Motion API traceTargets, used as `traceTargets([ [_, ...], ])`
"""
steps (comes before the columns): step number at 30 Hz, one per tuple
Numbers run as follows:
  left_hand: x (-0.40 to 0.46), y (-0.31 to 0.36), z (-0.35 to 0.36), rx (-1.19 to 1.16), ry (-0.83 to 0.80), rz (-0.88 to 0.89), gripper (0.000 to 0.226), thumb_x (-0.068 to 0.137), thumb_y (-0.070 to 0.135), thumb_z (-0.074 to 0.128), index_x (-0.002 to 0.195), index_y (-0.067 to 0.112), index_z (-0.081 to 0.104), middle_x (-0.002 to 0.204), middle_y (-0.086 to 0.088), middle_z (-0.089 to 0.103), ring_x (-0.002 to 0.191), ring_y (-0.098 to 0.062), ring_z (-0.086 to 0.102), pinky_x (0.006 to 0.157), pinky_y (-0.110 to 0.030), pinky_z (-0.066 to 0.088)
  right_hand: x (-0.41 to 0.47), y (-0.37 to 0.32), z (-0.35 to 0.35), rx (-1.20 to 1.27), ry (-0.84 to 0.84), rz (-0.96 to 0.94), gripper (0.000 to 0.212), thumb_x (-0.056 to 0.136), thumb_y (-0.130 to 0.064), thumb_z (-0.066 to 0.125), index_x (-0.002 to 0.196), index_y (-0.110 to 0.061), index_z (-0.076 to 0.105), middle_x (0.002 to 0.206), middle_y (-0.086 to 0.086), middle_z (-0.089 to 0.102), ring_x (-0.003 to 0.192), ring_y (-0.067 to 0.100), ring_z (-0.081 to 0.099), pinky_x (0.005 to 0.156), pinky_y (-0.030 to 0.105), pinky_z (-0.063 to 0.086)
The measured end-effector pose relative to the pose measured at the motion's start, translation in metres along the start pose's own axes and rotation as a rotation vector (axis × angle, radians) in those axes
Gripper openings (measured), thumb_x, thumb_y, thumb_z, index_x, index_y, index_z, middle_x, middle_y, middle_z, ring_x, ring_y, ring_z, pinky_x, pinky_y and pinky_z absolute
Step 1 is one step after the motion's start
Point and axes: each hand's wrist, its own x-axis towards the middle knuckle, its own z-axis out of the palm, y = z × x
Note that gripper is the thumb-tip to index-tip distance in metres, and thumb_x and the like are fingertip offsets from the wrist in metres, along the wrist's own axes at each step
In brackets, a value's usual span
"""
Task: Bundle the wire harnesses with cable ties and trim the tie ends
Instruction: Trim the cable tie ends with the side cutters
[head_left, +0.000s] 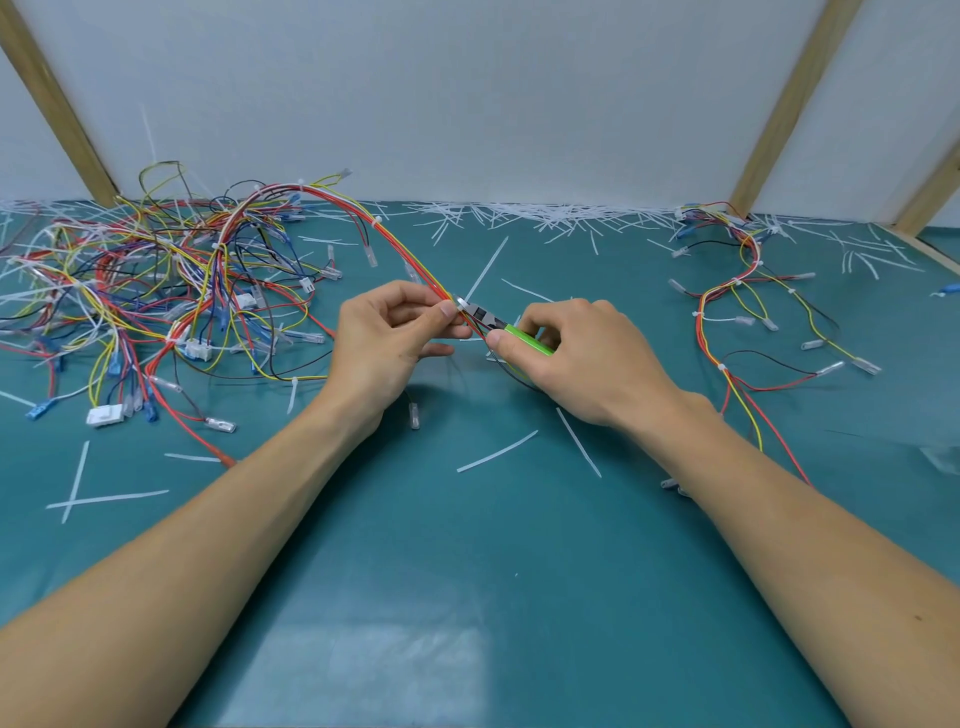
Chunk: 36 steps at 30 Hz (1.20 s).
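**Trimming a cable tie on a wire harness**

Head view. The left hand (395, 332) pinches a wire harness (395, 239) between thumb and fingertips, just beside a white cable tie (460, 303) fastened around the red and yellow wires. The right hand (571, 353) is curled around the green handles of a pair of cutters (514, 332), thumb pressed along the near handle; the dark cutter head lies against the cable tie, touching or almost touching it. Whether the blades are closed on the tie end cannot be told.

The held harness arcs up and to the left from the hands and runs into a tangled pile of harnesses (156, 291), multicoloured with white and blue connectors, on the left of the teal surface (467, 571). A separate harness (743, 312), already carrying several white ties, lies stretched out on the right of the surface, well apart from the hands. Cut white tie ends (545, 215) are heaped along the far edge against the white wall, and single loose tie strips (496, 452) are scattered over the near part of the surface, between and beside the forearms.
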Motion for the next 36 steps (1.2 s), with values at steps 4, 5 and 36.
traceTargets([
  [4, 0.0005, -0.0005, -0.0003, -0.004, -0.001, 0.004, 0.004, 0.093, 0.005, 0.069, 0.092, 0.003, 0.066, 0.075, -0.004, 0.076, 0.076, -0.017, 0.076, 0.066, -0.027, 0.06, -0.0002, -0.0009, -0.0004, 0.005, 0.006, -0.002, 0.054, 0.086, -0.075, 0.047, 0.077, -0.027, 0.067, 0.066, -0.008, 0.064, 0.072, 0.01, 0.057, 0.061, 0.033, 0.045],
  [5, 0.0005, -0.0005, -0.0005, -0.004, -0.001, 0.005, 0.004, 0.093, 0.005, 0.069, 0.091, 0.004, 0.066, 0.075, -0.004, 0.076, 0.076, -0.017, 0.076, 0.066, -0.027, 0.06, -0.0004, -0.0011, -0.0003, 0.003, 0.006, -0.002, 0.054, 0.086, -0.075, 0.046, 0.076, -0.027, 0.067, 0.067, -0.008, 0.064, 0.073, 0.011, 0.057, 0.062, 0.033, 0.046],
  [36, 0.0019, 0.0, -0.0014, -0.014, -0.01, -0.03, 0.006, 0.094, 0.008, 0.069, 0.089, 0.006, 0.066, 0.08, -0.006, 0.076, 0.081, -0.021, 0.077, 0.065, -0.028, 0.06, 0.0025, -0.005, -0.0049, 0.3, 0.244, 0.158, 0.051, 0.1, -0.06, 0.047, 0.074, -0.017, 0.059, 0.066, 0.002, 0.067, 0.067, 0.028, 0.065, 0.072, 0.044, 0.052],
])
